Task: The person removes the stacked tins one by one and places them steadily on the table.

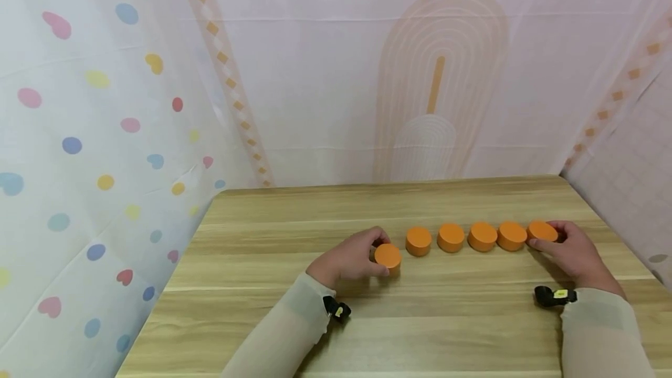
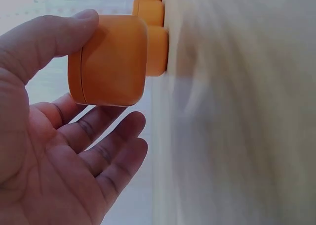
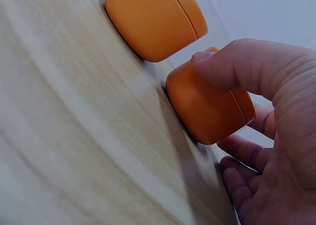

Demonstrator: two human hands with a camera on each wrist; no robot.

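Orange round pucks lie in a row on the wooden table [image 1: 294, 214], six in all, and each hand is at one end of that row. The left hand [image 1: 349, 260] grips the leftmost puck [image 1: 388, 256], with the thumb curled over its top and the fingers below it; the left wrist view shows this puck [image 2: 111, 59] pinched between thumb and fingers, lifted a little off the table, with the next pucks just behind it. This puck sits slightly nearer the person than the rest of the row. The right hand [image 1: 569, 251] holds the rightmost puck [image 1: 542, 231], thumb pressed on its near side and fingers curled behind it; in the right wrist view that puck [image 3: 210, 104] rests on the wood, just beside its neighbour [image 3: 155, 20] but not touching it. Between the two held pucks stand four more [image 1: 418, 240], evenly spaced along the row. Pale sleeves cover both forearms, and a small black band [image 1: 553, 295] sits at the right wrist. Patterned cloth [image 1: 105, 133] hangs behind and left of the table.
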